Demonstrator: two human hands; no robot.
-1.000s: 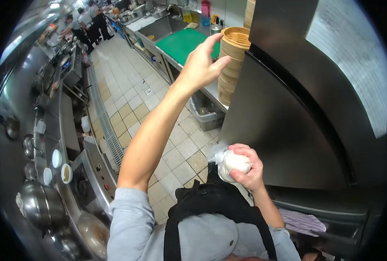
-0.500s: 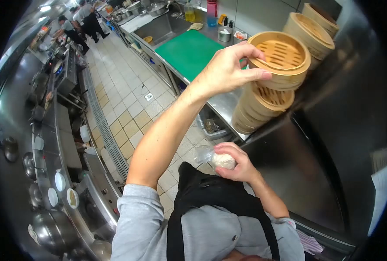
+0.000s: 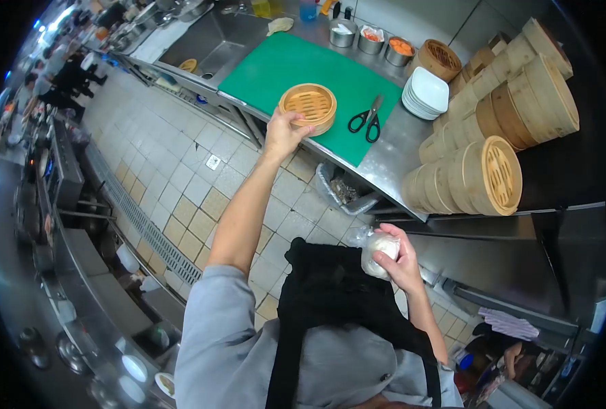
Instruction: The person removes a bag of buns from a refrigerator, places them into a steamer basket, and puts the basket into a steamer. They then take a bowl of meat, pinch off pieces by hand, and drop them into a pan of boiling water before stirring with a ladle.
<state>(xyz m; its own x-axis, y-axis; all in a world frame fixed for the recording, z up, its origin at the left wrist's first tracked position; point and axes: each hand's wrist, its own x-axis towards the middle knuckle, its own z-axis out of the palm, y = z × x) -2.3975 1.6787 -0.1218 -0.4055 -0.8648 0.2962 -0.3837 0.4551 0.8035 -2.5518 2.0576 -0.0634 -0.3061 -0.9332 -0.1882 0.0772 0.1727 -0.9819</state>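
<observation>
My left hand [image 3: 288, 135] grips a round bamboo steamer basket [image 3: 310, 105] by its near left rim, thumb inside and over the edge. The basket's slatted floor shows, with nothing on it, and it overlaps the front of the green cutting board [image 3: 262, 71]. Close to my apron, my right hand [image 3: 400, 259] is closed around a clear plastic bag with a white lump in it [image 3: 379, 255]. Black-handled scissors [image 3: 366, 121] lie on the board, right of the basket.
Tall stacks of bamboo steamers [image 3: 446, 184] stand at the counter's right end. White square plates [image 3: 426, 92] and metal cups, one of orange pieces [image 3: 400, 49], line the back. A sink [image 3: 214, 41] lies left; a lined bin [image 3: 344, 189] sits below. Several people stand far left.
My left hand has carried the steamer basket from above the stack leftward to over the green board. My view has turned right, and my right hand still holds the bag near my apron.
</observation>
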